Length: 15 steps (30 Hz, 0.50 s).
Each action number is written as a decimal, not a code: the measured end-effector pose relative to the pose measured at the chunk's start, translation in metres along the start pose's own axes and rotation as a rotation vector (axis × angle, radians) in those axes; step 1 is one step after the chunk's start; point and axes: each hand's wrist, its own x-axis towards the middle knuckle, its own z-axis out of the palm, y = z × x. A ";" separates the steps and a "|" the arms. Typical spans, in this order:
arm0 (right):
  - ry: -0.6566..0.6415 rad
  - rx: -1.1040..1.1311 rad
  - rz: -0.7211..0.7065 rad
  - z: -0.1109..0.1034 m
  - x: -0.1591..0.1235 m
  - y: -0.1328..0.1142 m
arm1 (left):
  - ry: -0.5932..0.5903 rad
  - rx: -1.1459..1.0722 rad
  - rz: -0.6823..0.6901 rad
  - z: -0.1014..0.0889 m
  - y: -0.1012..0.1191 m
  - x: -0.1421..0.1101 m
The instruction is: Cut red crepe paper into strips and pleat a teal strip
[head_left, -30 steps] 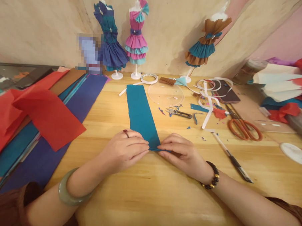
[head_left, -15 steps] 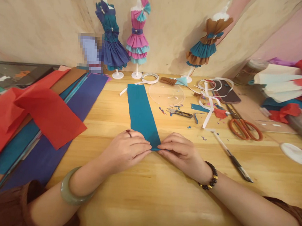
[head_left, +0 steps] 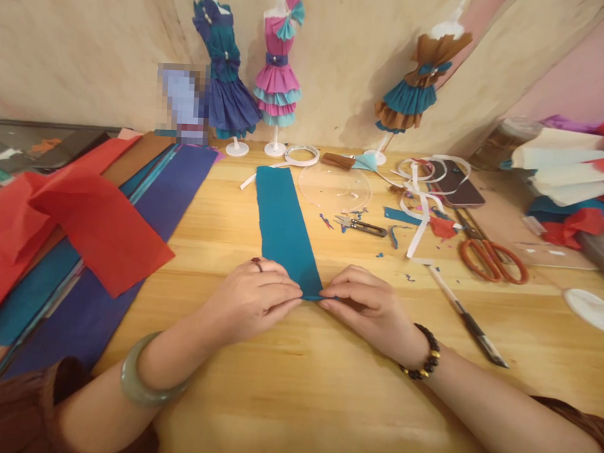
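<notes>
A long teal strip of crepe paper [head_left: 285,216] lies on the wooden table, running away from me. Its near edge is folded into a narrow band. My left hand [head_left: 254,291] pinches the left part of this fold between thumb and fingers. On the right end of the fold, my right hand [head_left: 366,306] has its thumb and fingertips closed on the paper. A short stretch of the folded edge shows between the two hands; the rest of it is under my fingers.
Red [head_left: 109,235] and blue paper sheets [head_left: 103,311] lie at left. Three mannequins wear paper dresses, one pink [head_left: 277,85], along the wall. Thread snips [head_left: 362,226], orange-handled scissors [head_left: 493,258], a pen [head_left: 471,321], white tape strips [head_left: 419,235] and scraps lie at right.
My right hand's fingertips have shifted slightly right along the fold, widening the gap between the hands. The left hand keeps its pinch. The view has moved a little.
</notes>
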 end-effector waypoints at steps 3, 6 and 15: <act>0.026 0.004 -0.010 0.001 -0.001 0.001 | -0.019 -0.053 -0.061 0.000 0.001 0.001; 0.033 0.007 -0.017 0.001 -0.001 0.001 | -0.040 -0.098 -0.109 0.000 0.002 0.001; 0.009 -0.001 0.025 0.000 0.000 -0.001 | -0.062 -0.183 -0.183 0.001 0.001 0.002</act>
